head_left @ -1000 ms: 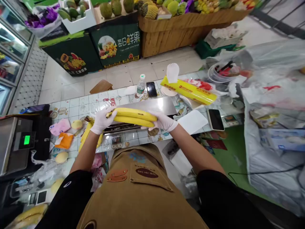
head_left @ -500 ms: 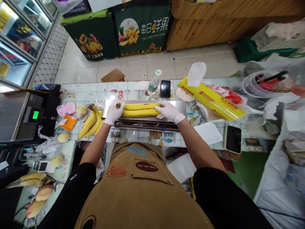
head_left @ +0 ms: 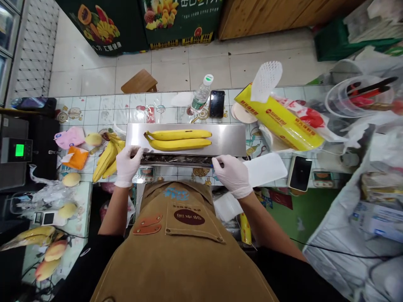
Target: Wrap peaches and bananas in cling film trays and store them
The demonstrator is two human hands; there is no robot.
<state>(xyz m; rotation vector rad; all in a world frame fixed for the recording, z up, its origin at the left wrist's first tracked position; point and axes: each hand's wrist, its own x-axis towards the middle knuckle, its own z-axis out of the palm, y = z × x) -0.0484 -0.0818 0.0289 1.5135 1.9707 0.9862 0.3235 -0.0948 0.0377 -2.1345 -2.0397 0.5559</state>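
Two bananas (head_left: 178,139) lie side by side in the middle of a long stainless steel plate (head_left: 228,138), and neither of my hands touches them. Going from the left, a digital scale (head_left: 19,150) shows its green display, then a pink pouch (head_left: 69,137) and an orange packet (head_left: 74,157) lie on the tiled counter, and a bunch of bananas (head_left: 107,161) rests just beside the left end of the plate. My left hand (head_left: 127,165), in a thin white glove, is at the front edge of the plate with the fingers bent down. My right hand (head_left: 231,176), gloved too, is at the same edge, well apart from the left one. Both seem to pinch something at the dark metal rail (head_left: 176,158), but I cannot tell what, or if they really hold it. The bananas are curved and the steel is smooth, so I judge a small bump could make them roll or slide. A careless move of my left wrist could also knock the bunch. The left side is tight, while the right side has more open room, with a white sheet (head_left: 264,170) and then a phone (head_left: 299,173). Behind the plate stand a water bottle (head_left: 201,94) and a black phone (head_left: 217,104), close to the back edge of the counter.
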